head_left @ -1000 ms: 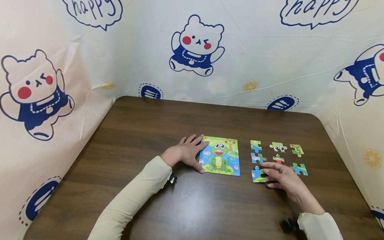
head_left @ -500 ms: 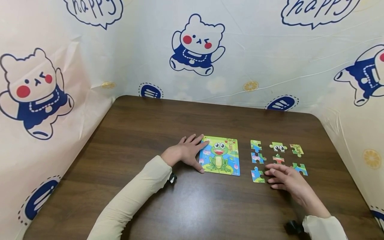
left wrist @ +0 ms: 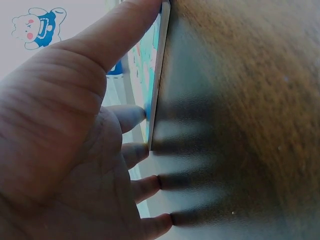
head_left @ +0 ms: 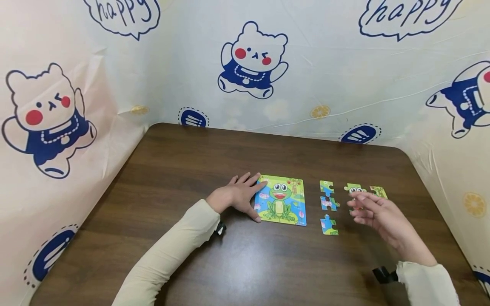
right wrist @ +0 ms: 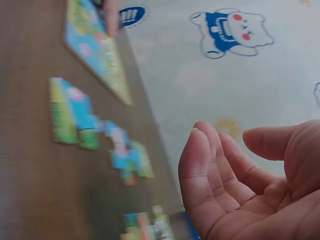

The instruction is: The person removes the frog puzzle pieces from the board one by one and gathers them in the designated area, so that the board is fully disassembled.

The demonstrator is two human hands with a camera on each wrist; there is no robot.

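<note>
A square frog picture board (head_left: 280, 199) lies on the table. My left hand (head_left: 239, 196) rests at its left side with fingers spread, thumb and a fingertip touching the board's edge. My right hand (head_left: 386, 216) is raised over the right-hand puzzle pieces, fingers loosely bent, nothing between fingers and thumb in the right wrist view. Under its fingertips sits the piece with the frog's eyes (head_left: 353, 187), partly covered. A green piece (head_left: 379, 191) shows behind the hand. The lower-left piece (head_left: 329, 225) lies just left of it. Other pieces are hidden beneath the hand.
Two more pieces, an upper-left one (head_left: 326, 187) and a middle-left one (head_left: 328, 203), stand in a column between board and right hand. The brown table (head_left: 191, 170) meets a printed cloth backdrop (head_left: 306, 85) at its back and sides.
My right hand has left the lower-left piece and moved up and to the right, over the middle and right pieces. The left hand has stayed at the board.
</note>
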